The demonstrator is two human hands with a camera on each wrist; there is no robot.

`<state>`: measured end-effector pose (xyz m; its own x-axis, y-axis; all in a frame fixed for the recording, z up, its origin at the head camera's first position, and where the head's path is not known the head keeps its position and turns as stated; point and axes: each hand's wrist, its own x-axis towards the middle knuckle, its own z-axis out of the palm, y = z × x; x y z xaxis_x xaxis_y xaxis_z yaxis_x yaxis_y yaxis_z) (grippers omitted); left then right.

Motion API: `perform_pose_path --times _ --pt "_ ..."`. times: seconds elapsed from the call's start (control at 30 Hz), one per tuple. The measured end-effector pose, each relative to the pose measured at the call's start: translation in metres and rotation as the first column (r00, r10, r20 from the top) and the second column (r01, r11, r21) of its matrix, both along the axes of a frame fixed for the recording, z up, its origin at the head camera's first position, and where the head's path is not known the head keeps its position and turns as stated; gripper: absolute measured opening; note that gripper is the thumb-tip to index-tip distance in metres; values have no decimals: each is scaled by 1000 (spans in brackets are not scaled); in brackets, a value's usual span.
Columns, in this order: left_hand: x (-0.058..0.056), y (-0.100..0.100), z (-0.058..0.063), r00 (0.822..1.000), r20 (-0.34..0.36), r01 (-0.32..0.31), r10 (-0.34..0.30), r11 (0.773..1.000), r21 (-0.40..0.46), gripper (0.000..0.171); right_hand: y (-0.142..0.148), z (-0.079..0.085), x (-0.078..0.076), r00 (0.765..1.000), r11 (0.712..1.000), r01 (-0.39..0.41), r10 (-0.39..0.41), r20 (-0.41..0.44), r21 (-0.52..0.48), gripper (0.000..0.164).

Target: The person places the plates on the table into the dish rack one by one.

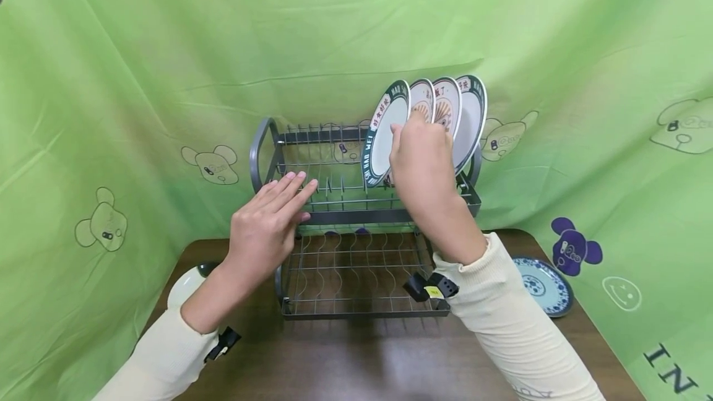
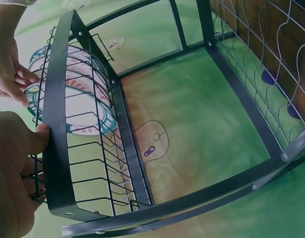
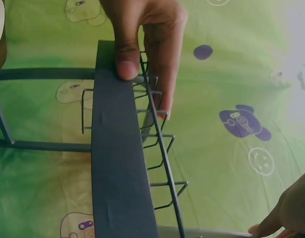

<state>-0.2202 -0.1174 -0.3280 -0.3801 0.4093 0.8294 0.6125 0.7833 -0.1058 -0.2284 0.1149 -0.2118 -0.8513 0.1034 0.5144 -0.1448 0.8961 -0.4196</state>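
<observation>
A grey two-tier dish rack (image 1: pixel 362 216) stands on the table, with several plates upright at the right of its upper tier. My left hand (image 1: pixel 264 224) grips the front rail near its left end; in the left wrist view its thumb (image 2: pixel 41 136) lies on the rail and the fingers go behind it. My right hand (image 1: pixel 426 166) pinches the upper rim of the leftmost plate (image 1: pixel 388 135), white with a green lettered band. Behind it lean plates with an orange pattern (image 1: pixel 447 101) and another green-rimmed plate (image 1: pixel 472 116). The right fingertips are partly hidden in the head view.
A blue-patterned plate (image 1: pixel 548 293) lies on the table at the right. Behind my left forearm is a white bowl (image 1: pixel 184 286) with a dark part at its rim. The lower wire tier (image 1: pixel 356 277) sits below. Green printed cloth (image 1: pixel 356 30) hangs close behind and at both sides.
</observation>
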Motion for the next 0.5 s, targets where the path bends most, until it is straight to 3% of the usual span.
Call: perform_pose_path --times 0.17,0.33,0.5 --pt "-1 -1 0 1000 1 4 -4 1000 2 42 1 0 3 999 999 -31 31 15 -9 42" --pt "0 -1 0 1000 7 2 -2 1000 -2 42 2 -3 8 1000 1000 -27 27 5 2 54" --pt "0 -1 0 1000 1 -4 4 1000 -3 44 5 -5 25 995 999 -47 47 -87 2 57"
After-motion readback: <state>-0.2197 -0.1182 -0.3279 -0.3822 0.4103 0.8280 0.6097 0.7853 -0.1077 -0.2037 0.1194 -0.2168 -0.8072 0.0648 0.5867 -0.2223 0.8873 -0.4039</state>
